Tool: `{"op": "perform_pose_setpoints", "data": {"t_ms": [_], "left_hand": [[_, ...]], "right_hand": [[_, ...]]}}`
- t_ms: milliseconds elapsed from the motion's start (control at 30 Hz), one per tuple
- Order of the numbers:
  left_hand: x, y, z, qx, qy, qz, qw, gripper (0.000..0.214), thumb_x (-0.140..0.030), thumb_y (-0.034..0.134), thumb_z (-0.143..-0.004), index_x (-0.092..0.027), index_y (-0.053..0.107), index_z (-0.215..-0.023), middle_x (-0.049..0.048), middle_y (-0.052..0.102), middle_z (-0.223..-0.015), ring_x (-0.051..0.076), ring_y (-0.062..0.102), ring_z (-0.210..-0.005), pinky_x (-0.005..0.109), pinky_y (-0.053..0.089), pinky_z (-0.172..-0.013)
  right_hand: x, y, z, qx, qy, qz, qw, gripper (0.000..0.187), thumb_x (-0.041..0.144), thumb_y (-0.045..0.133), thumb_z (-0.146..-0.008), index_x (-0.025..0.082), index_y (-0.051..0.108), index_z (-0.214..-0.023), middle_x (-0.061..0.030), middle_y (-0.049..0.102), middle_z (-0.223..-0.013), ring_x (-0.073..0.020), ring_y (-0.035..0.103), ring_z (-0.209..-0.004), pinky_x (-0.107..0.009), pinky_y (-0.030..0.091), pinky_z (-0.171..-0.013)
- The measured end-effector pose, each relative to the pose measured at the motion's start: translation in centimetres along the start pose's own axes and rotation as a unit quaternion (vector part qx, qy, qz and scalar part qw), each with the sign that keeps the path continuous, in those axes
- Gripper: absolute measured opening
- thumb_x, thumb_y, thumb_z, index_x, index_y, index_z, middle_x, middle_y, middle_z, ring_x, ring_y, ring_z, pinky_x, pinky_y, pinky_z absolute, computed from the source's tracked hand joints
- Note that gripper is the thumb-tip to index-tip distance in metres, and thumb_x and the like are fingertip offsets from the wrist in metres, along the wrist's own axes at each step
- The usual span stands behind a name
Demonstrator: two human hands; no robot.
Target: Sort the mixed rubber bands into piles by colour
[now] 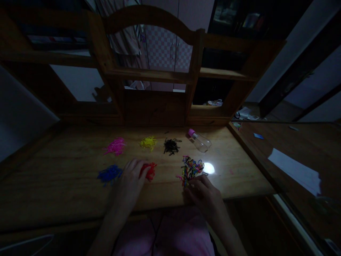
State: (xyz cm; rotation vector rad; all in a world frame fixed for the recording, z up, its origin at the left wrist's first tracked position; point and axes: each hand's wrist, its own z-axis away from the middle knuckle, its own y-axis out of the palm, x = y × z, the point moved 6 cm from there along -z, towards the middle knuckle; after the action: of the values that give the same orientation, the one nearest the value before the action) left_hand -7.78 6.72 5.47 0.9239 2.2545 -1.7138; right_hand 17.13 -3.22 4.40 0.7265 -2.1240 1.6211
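Note:
On the wooden desk (pixel 66 185) lie small rubber bands sorted by colour: a pink pile (pixel 115 145), a yellow pile (pixel 148 142), a black pile (pixel 171 145), a blue pile (pixel 109 173) and a red pile (pixel 149 170). A mixed-colour heap (pixel 191 168) lies to the right. My left hand (pixel 131 179) rests at the red pile, fingers curled onto its left edge. My right hand (pixel 204 193) sits just below the mixed heap, its fingers pinched together at the heap's lower edge; what they hold is too small to see.
A clear plastic bottle with a pink cap (pixel 199 140) lies on its side behind the mixed heap. A bright light spot (pixel 208 168) falls on the desk. A wooden shelf unit (pixel 151 74) rises at the back. White paper (pixel 294 170) lies on the side surface at right.

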Motion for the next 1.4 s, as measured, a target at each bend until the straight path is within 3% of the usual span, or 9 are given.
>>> {"op": "perform_pose_setpoints", "data": {"t_ms": [100,300,500,633,733,1000,1200,1400], "left_hand": [[-3.0,0.9,0.6,-0.011,0.019,0.049,0.999,0.011,-0.027,0.05,-0.092,-0.023,0.06,-0.094,0.0035,0.061,-0.099,0.022,0.057,-0.098,0.036,0.046,-0.089],[-8.1,5.0,0.8,0.084,0.07,0.132,0.985,0.016,-0.018,0.05,-0.092,-0.024,0.061,-0.102,0.0024,0.062,-0.104,0.019,0.057,-0.101,0.032,0.046,-0.091],[-9.0,7.0,-1.1,0.114,0.08,0.14,0.98,0.023,-0.012,0.044,-0.093,-0.022,0.06,-0.105,0.0036,0.06,-0.104,0.018,0.057,-0.099,0.032,0.046,-0.089],[-9.1,8.4,-1.4,0.13,0.069,0.114,0.983,0.009,-0.016,0.053,-0.089,-0.02,0.059,-0.094,0.0039,0.058,-0.097,0.019,0.056,-0.093,0.032,0.046,-0.085],[-9.4,9.1,-1.2,0.132,0.07,0.086,0.985,0.003,-0.017,0.054,-0.088,-0.019,0.056,-0.089,0.005,0.056,-0.095,0.02,0.055,-0.092,0.034,0.046,-0.085],[-9.4,8.6,-1.2,0.137,0.1,0.076,0.983,0.01,-0.016,0.045,-0.091,-0.02,0.052,-0.085,0.0051,0.057,-0.092,0.021,0.055,-0.09,0.035,0.046,-0.083],[-8.4,6.7,-1.6,0.142,0.052,0.114,0.982,0.007,-0.017,0.05,-0.089,-0.021,0.055,-0.087,0.003,0.064,-0.09,0.02,0.06,-0.085,0.032,0.046,-0.077],[-8.5,5.8,-1.8,0.133,0.059,0.174,0.974,0.016,-0.012,0.054,-0.086,-0.021,0.062,-0.096,0.0032,0.066,-0.099,0.019,0.063,-0.092,0.031,0.049,-0.081]], "right_hand": [[-0.1,0.7,-0.1,0.001,0.021,0.057,0.998,0.008,0.029,0.062,-0.086,0.025,0.064,-0.093,-0.0043,0.06,-0.099,-0.0182,0.062,-0.077,-0.027,0.048,-0.065],[-0.1,0.5,-0.3,-0.01,0.018,0.119,0.993,0.008,0.021,0.053,-0.09,0.024,0.06,-0.091,-0.005,0.062,-0.099,-0.0177,0.064,-0.072,-0.026,0.045,-0.056],[-0.5,0.0,-0.1,-0.024,0.032,0.071,0.997,0.007,0.023,0.05,-0.091,0.022,0.057,-0.089,-0.0057,0.062,-0.094,-0.0183,0.064,-0.073,-0.027,0.048,-0.06],[-1.9,-1.5,0.7,-0.063,0.094,-0.012,0.994,0.008,0.028,0.053,-0.091,0.022,0.057,-0.088,-0.0017,0.063,-0.075,-0.016,0.063,-0.061,-0.024,0.047,-0.055],[-2.7,-2.7,1.4,-0.075,0.138,-0.071,0.985,0.01,0.032,0.054,-0.091,0.023,0.058,-0.09,-0.0012,0.066,-0.077,-0.0163,0.065,-0.065,-0.024,0.05,-0.058],[-4.2,-4.8,2.5,-0.146,0.158,-0.126,0.969,0.022,0.035,0.057,-0.09,0.024,0.065,-0.107,-0.0067,0.07,-0.1,-0.0211,0.068,-0.083,-0.028,0.055,-0.066],[-4.0,-4.4,1.7,-0.11,0.098,-0.103,0.984,0.013,0.026,0.057,-0.089,0.023,0.068,-0.094,-0.0058,0.068,-0.096,-0.0212,0.065,-0.087,-0.03,0.052,-0.071],[-2.4,-3.2,0.2,-0.093,0.043,-0.088,0.991,0.014,0.023,0.055,-0.089,0.022,0.069,-0.091,-0.0084,0.065,-0.102,-0.0215,0.063,-0.092,-0.031,0.052,-0.076]]}}
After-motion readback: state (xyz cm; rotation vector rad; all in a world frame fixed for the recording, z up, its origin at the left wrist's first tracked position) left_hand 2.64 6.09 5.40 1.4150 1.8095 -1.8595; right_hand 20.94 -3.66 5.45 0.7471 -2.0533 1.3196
